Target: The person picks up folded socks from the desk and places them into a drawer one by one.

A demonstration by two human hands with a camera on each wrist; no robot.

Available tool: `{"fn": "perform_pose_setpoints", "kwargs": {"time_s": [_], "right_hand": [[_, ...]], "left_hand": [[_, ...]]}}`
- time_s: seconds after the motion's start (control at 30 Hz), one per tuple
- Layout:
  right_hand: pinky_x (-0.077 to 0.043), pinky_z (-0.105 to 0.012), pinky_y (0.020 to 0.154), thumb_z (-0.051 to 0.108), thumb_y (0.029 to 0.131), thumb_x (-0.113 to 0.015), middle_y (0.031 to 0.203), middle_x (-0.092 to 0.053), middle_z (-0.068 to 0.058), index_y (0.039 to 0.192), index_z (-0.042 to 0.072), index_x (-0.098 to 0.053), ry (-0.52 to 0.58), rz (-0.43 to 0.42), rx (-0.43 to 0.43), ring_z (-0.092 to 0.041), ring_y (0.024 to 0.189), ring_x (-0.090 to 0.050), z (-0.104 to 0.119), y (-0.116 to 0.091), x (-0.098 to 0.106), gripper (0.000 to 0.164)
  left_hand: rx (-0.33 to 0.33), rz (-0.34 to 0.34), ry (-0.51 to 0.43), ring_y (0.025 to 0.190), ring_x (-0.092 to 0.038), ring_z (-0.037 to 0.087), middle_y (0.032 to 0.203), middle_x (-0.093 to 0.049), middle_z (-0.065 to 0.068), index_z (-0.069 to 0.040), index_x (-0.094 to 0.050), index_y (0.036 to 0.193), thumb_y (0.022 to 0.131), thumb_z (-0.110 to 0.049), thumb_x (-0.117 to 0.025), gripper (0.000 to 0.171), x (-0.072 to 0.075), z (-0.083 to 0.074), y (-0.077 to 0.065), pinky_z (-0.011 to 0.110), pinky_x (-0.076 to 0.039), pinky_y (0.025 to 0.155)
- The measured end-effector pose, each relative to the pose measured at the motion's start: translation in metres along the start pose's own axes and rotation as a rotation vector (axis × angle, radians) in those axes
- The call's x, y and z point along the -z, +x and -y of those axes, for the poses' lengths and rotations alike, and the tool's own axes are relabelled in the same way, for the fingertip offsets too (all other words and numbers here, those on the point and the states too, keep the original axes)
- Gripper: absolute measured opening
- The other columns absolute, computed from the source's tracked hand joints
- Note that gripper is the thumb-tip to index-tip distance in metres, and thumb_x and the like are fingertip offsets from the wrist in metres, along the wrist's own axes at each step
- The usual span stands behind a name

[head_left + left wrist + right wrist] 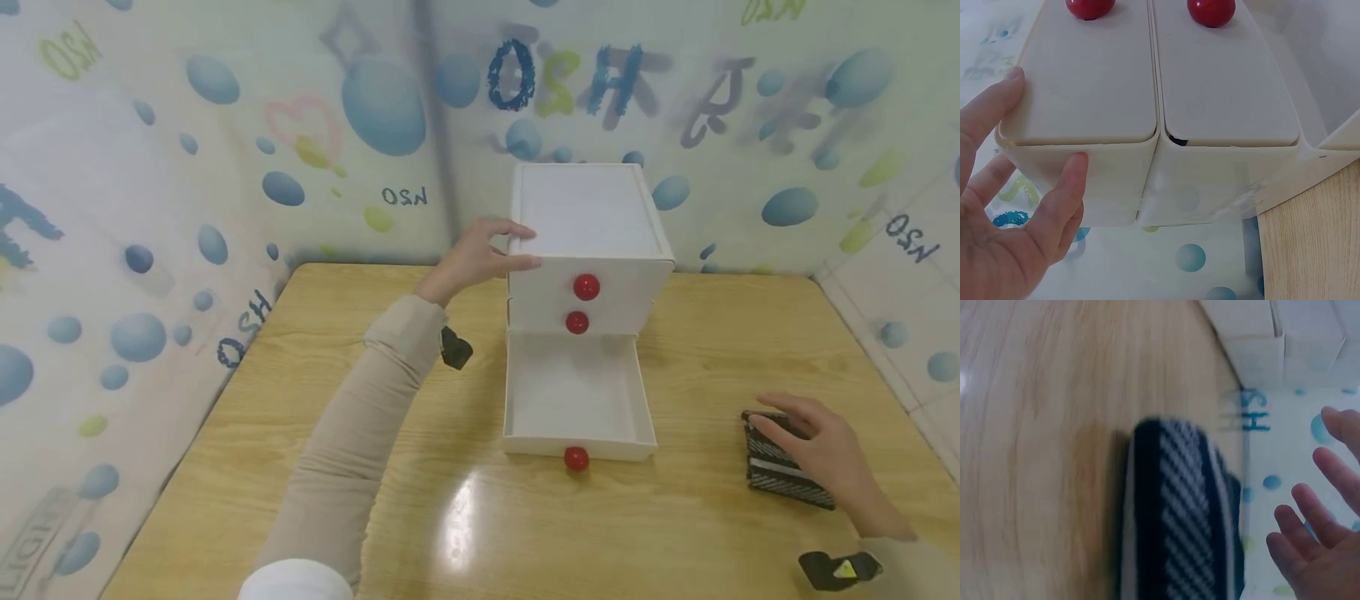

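Note:
A white cabinet (592,208) with three drawers, each with a red knob, stands toward the back of the table. The bottom drawer (577,392) is pulled out, with its inside bare; the upper two are closed. My left hand (480,254) holds the cabinet's upper left front corner, its fingers and thumb about the edge, as the left wrist view also shows. At right, my right hand (825,446) hovers over a folded black cloth (1179,519) with pale stripes. Its fingers are loosely bent, and in the right wrist view they are apart from the cloth.
The wooden table (420,517) meets patterned walls (360,167) at its back and sides. The open drawer juts toward the front, with the cloth lying to its right. A glare spot shows on the tabletop left of the drawer.

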State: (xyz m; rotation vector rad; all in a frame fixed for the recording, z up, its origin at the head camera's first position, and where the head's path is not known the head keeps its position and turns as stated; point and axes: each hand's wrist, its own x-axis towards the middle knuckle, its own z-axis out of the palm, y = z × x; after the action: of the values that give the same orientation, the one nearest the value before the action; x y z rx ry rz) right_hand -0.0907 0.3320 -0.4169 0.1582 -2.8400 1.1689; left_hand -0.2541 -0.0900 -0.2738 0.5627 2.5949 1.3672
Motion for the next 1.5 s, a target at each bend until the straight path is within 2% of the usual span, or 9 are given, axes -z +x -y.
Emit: {"fn": "perform_pose_setpoints", "kwargs": {"time_s": [0.13,0.27,0.37,0.4,0.47,0.57,0.77,0.9,1.5], "right_hand": [[-0.036,-0.052,0.084,0.029,0.088,-0.055,0.129,-0.037,0.009,0.127,0.001,-0.043,-0.055,0.056,-0.084,-0.011,0.121,-0.035,-0.011,-0.004,0.007,0.049],[-0.032,-0.041,0.097,0.030,0.088,-0.054,0.136,-0.035,-0.003,0.131,0.005,-0.040,-0.055,0.050,-0.102,-0.039,0.122,-0.028,-0.037,-0.003,0.010,0.051],[-0.028,-0.028,0.101,0.032,0.088,-0.054,0.129,-0.033,0.018,0.133,0.009,-0.039,-0.046,0.041,-0.116,-0.024,0.128,-0.024,-0.051,-0.003,0.012,0.053],[-0.026,-0.040,0.102,0.031,0.089,-0.054,0.130,-0.033,0.016,0.133,0.006,-0.037,-0.030,0.046,-0.121,-0.035,0.127,-0.022,-0.051,-0.003,0.013,0.054],[-0.025,-0.041,0.102,0.031,0.088,-0.054,0.117,-0.029,0.028,0.134,0.007,-0.037,-0.013,0.039,-0.121,-0.010,0.127,-0.023,-0.056,-0.005,0.013,0.054],[-0.024,-0.062,0.090,0.028,0.089,-0.054,0.119,-0.027,0.027,0.133,0.001,-0.033,0.014,0.062,-0.137,-0.014,0.128,-0.022,-0.051,-0.008,0.014,0.056],[-0.026,-0.069,0.078,0.030,0.090,-0.052,0.145,-0.011,-0.007,0.138,0.003,-0.021,0.038,0.148,-0.197,-0.059,0.114,-0.017,-0.055,-0.010,0.011,0.063],[-0.027,-0.070,0.074,0.032,0.090,-0.051,0.141,-0.002,-0.030,0.139,0.002,-0.016,0.033,0.198,-0.229,-0.063,0.111,-0.016,-0.056,-0.008,0.012,0.067],[-0.029,-0.067,0.076,0.038,0.088,-0.052,0.135,-0.006,-0.039,0.137,-0.006,-0.009,-0.025,0.231,-0.274,-0.061,0.108,-0.019,-0.058,-0.005,0.014,0.078]], "left_hand": [[-0.002,0.003,0.006,0.087,-0.059,0.015,0.127,-0.045,0.005,-0.011,-0.055,0.119,0.074,-0.029,-0.072,0.051,-0.001,0.000,0.001,0.024,-0.051,0.067],[0.010,0.001,-0.004,0.086,-0.060,0.016,0.129,-0.044,0.004,-0.011,-0.055,0.119,0.074,-0.028,-0.072,0.051,-0.001,-0.001,0.000,0.024,-0.051,0.067],[0.011,-0.002,-0.010,0.085,-0.061,0.017,0.129,-0.043,0.005,-0.011,-0.055,0.119,0.075,-0.028,-0.071,0.050,-0.001,-0.001,0.000,0.025,-0.051,0.067],[0.008,-0.003,-0.010,0.085,-0.061,0.017,0.129,-0.043,0.005,-0.010,-0.055,0.119,0.075,-0.028,-0.071,0.050,-0.001,-0.002,0.000,0.025,-0.051,0.067],[-0.002,-0.002,-0.008,0.085,-0.061,0.018,0.129,-0.044,0.006,-0.010,-0.055,0.119,0.075,-0.027,-0.071,0.050,-0.001,-0.001,0.000,0.025,-0.051,0.066],[-0.005,0.002,-0.007,0.086,-0.061,0.017,0.129,-0.044,0.006,-0.010,-0.055,0.119,0.075,-0.027,-0.071,0.050,-0.001,-0.002,0.000,0.025,-0.051,0.066],[0.003,0.004,-0.003,0.086,-0.059,0.015,0.128,-0.044,0.005,-0.011,-0.055,0.119,0.075,-0.027,-0.071,0.050,-0.001,-0.003,-0.001,0.024,-0.051,0.067],[0.011,-0.005,0.008,0.084,-0.059,0.014,0.127,-0.044,0.004,-0.011,-0.056,0.118,0.075,-0.028,-0.071,0.049,-0.001,-0.002,-0.002,0.023,-0.051,0.067],[0.023,-0.002,-0.005,0.084,-0.061,0.016,0.129,-0.043,0.003,-0.012,-0.055,0.119,0.074,-0.030,-0.072,0.051,-0.002,-0.001,0.000,0.025,-0.051,0.067]]}}
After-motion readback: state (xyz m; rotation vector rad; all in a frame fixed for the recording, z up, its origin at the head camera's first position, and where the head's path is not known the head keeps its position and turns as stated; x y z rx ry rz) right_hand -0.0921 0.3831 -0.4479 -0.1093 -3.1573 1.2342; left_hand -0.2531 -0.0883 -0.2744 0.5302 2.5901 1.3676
